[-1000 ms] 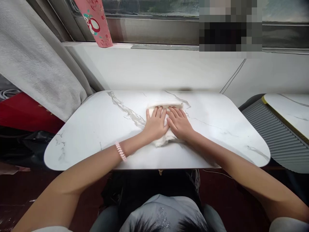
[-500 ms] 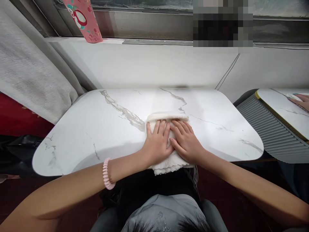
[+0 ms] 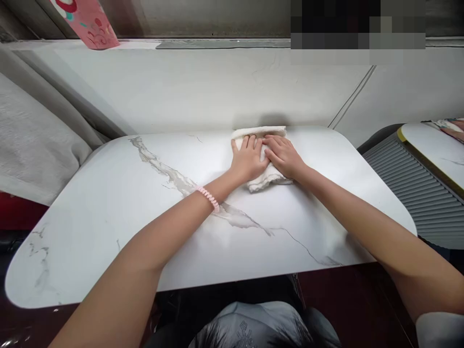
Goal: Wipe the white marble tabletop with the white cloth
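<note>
White cloth (image 3: 268, 179) lay under both my palms — at the far edge of the table (image 3: 90, 203), a little right of that edge's middle. My left hand (image 3: 248, 160) was pressed on it with the fingers spread wide, thumb turned toward its partner. My right hand (image 3: 288, 157) was flat too, angled inward, its fingers closer together. Neither pinched the cloth; both bore down from above, and the two hands met or very nearly met over it. The cloth's far border stuck out past my fingertips, and its wrinkled near end showed below my palms.

The work looked to me to be midway: the cloth was down and reached the far edge, and it had not yet been set aside. The stretches toward the left corners, the near edge and the right end lay outside it. Which of them had already been gone over I could not tell, as no mark set one part off from another.

On my left wrist sat a pink coiled band (image 3: 208, 197). Beyond the far edge stood the white wall (image 3: 181, 92); off the left end hung a grey curtain (image 3: 36, 130). Past the right end was a second table (image 3: 435, 145) with a ribbed front (image 3: 409, 183).
</note>
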`<control>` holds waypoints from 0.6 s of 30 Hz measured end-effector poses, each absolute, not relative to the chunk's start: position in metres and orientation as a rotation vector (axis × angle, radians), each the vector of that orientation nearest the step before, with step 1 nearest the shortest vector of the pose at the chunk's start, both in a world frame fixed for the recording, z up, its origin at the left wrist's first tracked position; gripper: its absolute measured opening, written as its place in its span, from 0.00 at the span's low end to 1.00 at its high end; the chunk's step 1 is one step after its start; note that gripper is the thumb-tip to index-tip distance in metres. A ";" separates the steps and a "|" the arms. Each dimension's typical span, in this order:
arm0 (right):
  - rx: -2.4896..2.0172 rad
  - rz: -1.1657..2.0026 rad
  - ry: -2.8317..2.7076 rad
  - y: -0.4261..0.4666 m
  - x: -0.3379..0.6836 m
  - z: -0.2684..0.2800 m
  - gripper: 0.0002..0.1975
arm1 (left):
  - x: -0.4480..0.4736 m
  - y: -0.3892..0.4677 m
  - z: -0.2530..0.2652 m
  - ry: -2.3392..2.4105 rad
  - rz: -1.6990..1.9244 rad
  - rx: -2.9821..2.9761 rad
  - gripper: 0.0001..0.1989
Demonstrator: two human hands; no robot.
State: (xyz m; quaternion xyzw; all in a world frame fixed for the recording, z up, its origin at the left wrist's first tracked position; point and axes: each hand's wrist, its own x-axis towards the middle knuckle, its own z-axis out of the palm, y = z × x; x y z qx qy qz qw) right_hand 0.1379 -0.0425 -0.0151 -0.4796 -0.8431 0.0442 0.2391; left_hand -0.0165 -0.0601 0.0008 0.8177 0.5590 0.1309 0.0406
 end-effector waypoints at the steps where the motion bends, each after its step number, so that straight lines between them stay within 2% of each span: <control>1: -1.319 0.118 -2.293 -0.031 0.140 -0.016 0.25 | -0.014 -0.048 0.000 1.706 0.404 2.507 0.27; 8: -1.303 0.131 -2.262 0.027 0.150 -0.019 0.24 | -0.004 0.001 -0.001 1.762 0.441 2.491 0.27; 18: -1.333 0.073 -2.259 0.019 0.149 -0.019 0.24 | -0.004 -0.005 0.000 1.770 0.466 2.508 0.27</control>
